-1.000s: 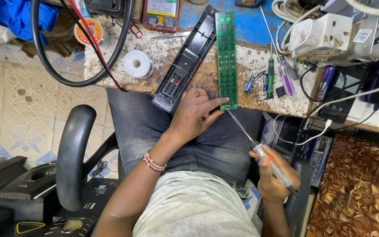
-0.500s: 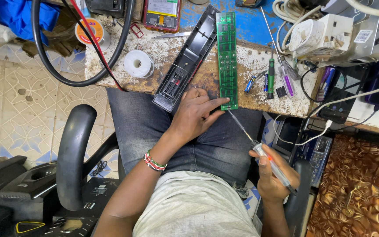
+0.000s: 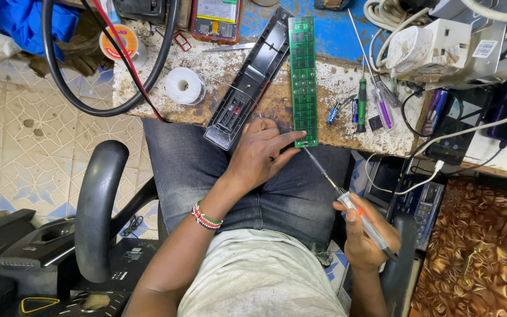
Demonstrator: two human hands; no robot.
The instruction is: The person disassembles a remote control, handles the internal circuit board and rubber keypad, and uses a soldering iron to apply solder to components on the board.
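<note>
Pinning green circuit board [image 3: 303, 70] | left hand [image 3: 259, 154] fingertips | right hand [image 3: 366, 235] grips soldering iron [image 3: 347, 202]

Single head-worn view, straight down, close over workbench [image 3: 253, 105].

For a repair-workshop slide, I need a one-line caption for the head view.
Left hand steadies a green circuit board on the workbench while the right hand touches a soldering iron to it.

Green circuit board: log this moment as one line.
left hand: fingers pin near end of green circuit board | right hand: grip on soldering iron, tip at board's near end | black remote shell beside board
</note>
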